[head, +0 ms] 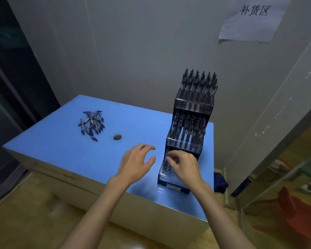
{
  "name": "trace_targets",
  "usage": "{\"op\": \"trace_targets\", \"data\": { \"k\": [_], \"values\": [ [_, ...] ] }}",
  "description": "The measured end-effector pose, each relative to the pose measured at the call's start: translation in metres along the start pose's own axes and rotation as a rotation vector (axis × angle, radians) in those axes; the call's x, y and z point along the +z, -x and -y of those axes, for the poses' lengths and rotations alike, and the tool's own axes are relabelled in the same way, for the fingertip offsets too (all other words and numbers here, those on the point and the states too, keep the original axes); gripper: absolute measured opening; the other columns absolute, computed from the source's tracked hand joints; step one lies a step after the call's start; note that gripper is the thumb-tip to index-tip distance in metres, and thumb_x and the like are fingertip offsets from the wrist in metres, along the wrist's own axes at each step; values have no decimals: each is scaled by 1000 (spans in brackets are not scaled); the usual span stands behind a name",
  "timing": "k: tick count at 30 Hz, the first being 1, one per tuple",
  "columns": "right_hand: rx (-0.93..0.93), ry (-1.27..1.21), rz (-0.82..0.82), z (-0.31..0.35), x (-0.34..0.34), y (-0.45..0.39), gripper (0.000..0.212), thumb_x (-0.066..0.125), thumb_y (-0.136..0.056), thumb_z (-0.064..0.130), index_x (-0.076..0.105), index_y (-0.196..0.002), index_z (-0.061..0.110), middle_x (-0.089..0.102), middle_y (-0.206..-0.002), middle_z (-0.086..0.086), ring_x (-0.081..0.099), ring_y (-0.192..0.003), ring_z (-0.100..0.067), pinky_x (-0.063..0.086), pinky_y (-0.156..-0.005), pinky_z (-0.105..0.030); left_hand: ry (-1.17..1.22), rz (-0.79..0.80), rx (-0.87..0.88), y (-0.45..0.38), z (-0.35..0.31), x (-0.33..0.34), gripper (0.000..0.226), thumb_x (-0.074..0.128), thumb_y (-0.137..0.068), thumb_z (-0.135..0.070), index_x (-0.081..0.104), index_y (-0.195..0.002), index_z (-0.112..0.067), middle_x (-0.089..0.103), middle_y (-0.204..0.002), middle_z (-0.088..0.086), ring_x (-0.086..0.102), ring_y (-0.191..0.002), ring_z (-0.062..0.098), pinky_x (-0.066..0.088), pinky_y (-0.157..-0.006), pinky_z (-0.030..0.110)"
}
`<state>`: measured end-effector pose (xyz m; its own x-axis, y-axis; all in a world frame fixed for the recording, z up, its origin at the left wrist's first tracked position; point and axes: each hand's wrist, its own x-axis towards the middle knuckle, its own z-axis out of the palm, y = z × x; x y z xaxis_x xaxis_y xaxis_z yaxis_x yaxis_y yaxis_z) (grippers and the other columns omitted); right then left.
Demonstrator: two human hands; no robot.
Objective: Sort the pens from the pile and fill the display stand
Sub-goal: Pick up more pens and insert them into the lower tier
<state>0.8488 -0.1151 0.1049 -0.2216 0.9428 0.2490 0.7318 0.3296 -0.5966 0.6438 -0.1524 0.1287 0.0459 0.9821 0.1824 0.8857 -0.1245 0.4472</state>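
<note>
item: slim dark plastic pens (pixel 91 124), loose pile on blue desk (pixel 61 146); likely light, stiff, slippery; pinch mid-barrel. right hand (pixel 184 165) grip pinches pen at tiered black display stand (pixel 190 123); left hand (pixel 135 163) released.

Surface (pixel 65 141): light blue top, beige sides. Display stand (pixel 185 141): dark smoky translucent. Pens (pixel 92 124): dark, clear barrels. Wall sign (pixel 253 18): white, black characters.

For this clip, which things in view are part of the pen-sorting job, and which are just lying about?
Part of the job:
- pile of pens on the blue table
- tiered display stand
- right hand at the stand's lowest tier
- left hand, holding nothing

Just lying about:
- small dark round object on the table
- paper sign on the wall
- dark cloth behind the table
</note>
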Motion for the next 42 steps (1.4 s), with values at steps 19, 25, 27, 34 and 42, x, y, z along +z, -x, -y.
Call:
{"op": "trace_targets", "data": {
  "k": [19, 25, 27, 34, 42],
  "values": [
    [-155, -6, 113, 158, 107, -40, 31, 62, -92, 43, 68, -120, 31, 65, -121, 10, 62, -109, -12, 50, -87, -33, -110, -62, -163, 52, 151, -109, 46, 47, -101, -52, 49, -144, -37, 45, -150, -9, 44, -135, 16, 39, -108, 40],
    [-107, 38, 103, 219, 166, -49, 33, 62, -91, 44, 67, -121, 31, 65, -123, 10, 63, -110, -13, 50, -85, -33, -44, -79, -134, 63, 236, -147, 42, 52, -100, -47, 53, -141, -37, 49, -145, -13, 47, -132, 13, 37, -106, 38],
    [-93, 60, 108, 236, 185, -52, 33, 61, -92, 41, 67, -122, 30, 65, -123, 10, 63, -109, -13, 50, -85, -33, -6, -83, -130, 68, 265, -155, 39, 54, -99, -45, 54, -138, -38, 51, -142, -14, 48, -129, 12, 38, -105, 38],
    [-13, 94, 122, 279, 242, -65, 34, 59, -92, 40, 66, -123, 29, 65, -122, 8, 63, -107, -13, 51, -85, -34, 95, -41, -114, 67, 353, -180, 36, 57, -97, -45, 58, -133, -38, 55, -138, -15, 51, -127, 10, 44, -106, 43],
    [69, 73, 133, 291, 293, -112, 33, 60, -92, 40, 65, -123, 32, 64, -122, 11, 63, -99, -9, 49, -79, -30, 121, 14, -108, 21, 427, -190, 35, 58, -97, -43, 59, -132, -38, 54, -138, -16, 51, -127, 9, 44, -105, 40]
  ]
}}
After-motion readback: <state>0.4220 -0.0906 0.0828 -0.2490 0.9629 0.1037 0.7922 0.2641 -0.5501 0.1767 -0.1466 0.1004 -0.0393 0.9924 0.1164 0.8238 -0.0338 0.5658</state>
